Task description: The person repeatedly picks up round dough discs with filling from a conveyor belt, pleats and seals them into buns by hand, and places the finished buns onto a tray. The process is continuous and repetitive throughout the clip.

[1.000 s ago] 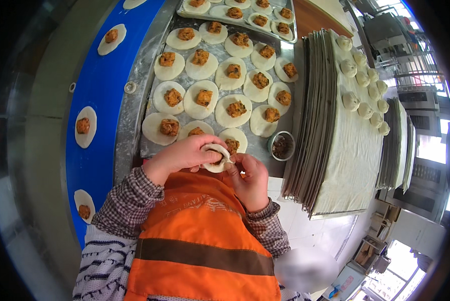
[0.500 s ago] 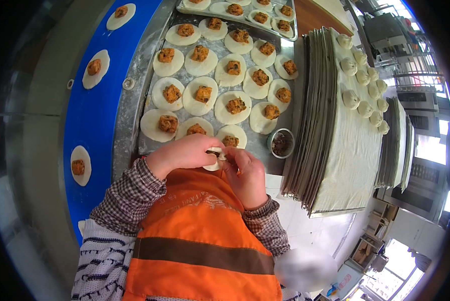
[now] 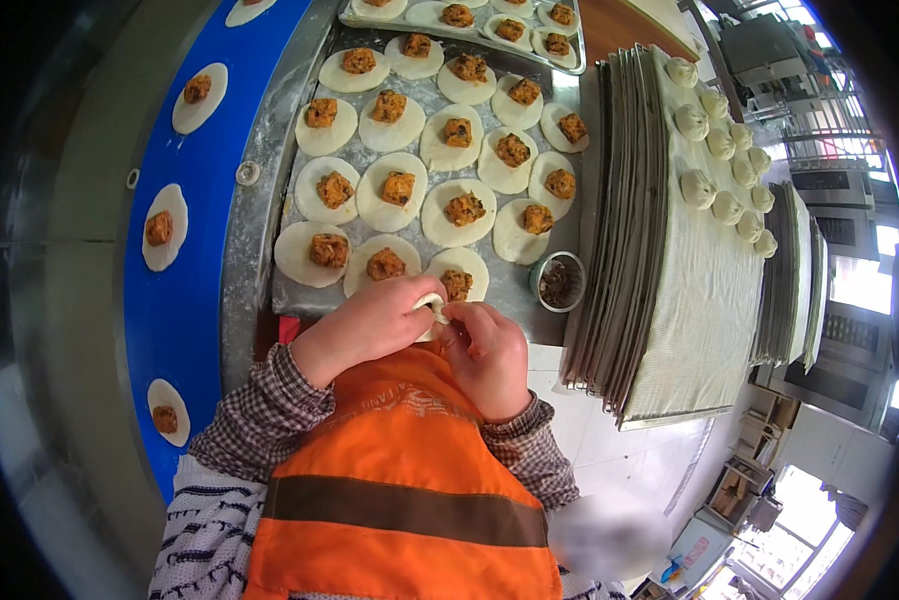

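Note:
Just in front of my orange apron I hold a small bun [image 3: 432,300] of white dough, its rim gathered into a ring with a small opening on top. My left hand [image 3: 381,320] cups it from the left, fingers curled round. My right hand [image 3: 489,352] pinches the dough edge from the right with thumb and fingertips. Most of the bun's underside is hidden by my hands. Right beyond them lies a round dough wrapper [image 3: 479,268] with orange filling. Several more filled wrappers [image 3: 373,196] lie in rows on the metal worktop [image 3: 304,292].
At left runs a blue conveyor belt [image 3: 174,310] carrying filled wrappers. A small bowl [image 3: 559,282] of dark filling stands at the worktop's right edge. Right of it, a tall stack of trays [image 3: 619,250] bears pleated buns [image 3: 697,188]. A metal tray [image 3: 419,28] of filled wrappers lies at the far end.
Wrappers on the belt have travelled nearer to me. The dough rim between my hands has turned and drawn into a rounder ring. Both hands stay in nearly the same place.

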`<state>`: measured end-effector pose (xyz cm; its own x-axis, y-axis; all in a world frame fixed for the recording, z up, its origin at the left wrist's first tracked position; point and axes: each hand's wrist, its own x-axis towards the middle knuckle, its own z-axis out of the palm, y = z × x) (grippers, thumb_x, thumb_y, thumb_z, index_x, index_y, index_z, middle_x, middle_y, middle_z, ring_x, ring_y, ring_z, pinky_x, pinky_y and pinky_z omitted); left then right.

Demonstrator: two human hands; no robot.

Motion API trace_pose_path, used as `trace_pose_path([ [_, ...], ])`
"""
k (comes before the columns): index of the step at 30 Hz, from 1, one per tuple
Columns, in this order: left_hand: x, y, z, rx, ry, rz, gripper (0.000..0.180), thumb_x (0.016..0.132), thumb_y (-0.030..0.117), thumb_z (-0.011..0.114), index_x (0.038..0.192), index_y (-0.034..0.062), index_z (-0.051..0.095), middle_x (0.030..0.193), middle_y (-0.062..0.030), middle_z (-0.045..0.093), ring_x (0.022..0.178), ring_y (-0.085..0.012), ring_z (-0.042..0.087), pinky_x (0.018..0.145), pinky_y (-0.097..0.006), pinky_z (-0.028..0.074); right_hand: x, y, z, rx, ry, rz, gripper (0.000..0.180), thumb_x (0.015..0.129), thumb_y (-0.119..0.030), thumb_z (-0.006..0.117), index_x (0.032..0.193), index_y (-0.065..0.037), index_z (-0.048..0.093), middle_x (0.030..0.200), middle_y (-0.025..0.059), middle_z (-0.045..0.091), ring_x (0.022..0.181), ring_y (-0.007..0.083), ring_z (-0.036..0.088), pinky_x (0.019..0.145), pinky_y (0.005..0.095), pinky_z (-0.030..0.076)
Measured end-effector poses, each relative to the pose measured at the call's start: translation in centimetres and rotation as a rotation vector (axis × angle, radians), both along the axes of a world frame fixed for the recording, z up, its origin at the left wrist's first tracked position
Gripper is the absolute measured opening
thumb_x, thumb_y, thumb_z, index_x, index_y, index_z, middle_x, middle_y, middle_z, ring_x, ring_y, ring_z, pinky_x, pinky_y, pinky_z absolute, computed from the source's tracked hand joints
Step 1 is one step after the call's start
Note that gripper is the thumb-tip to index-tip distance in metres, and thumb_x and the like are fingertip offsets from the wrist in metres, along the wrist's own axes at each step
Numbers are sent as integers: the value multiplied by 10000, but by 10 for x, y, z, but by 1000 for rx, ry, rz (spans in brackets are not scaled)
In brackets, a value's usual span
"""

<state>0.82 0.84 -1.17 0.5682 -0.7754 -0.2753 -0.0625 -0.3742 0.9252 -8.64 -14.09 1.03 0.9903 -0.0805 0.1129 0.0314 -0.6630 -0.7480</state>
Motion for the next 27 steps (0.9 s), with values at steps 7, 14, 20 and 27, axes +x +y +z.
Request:
trace_pose_path([
  [7,11,3,4,-314,451,-38,386,928,301,556,1177,6,550,973,-62,631,909,-161,595,789,-291,474,-2,-2,-1,470,138,-140,153,837,-30,655,959,29,585,786,87,638,692,147,653,596,256,503],
  [14,-15,3,-17,-454,593,409,457,972,432,443,1149,30,567,902,6,613,742,-24,544,575,-165,422,4,0,-2,218,-11,-136,144,809,-19,672,934,7,606,772,67,635,687,141,648,601,263,508],
  [20,-18,-5,-14,-364,386,515,574,966,523,367,1049,3,593,830,1,605,654,-56,549,517,-189,428,6,-3,-4,550,136,-134,189,804,-1,683,978,20,613,820,42,637,729,96,616,651,230,506],
  [27,-1,11,-8,-252,762,270,625,955,564,344,1050,-3,589,875,-30,611,783,-57,552,693,-190,449,3,-2,-10,750,153,-145,160,800,6,669,940,12,591,806,34,606,678,89,581,597,220,480],
])
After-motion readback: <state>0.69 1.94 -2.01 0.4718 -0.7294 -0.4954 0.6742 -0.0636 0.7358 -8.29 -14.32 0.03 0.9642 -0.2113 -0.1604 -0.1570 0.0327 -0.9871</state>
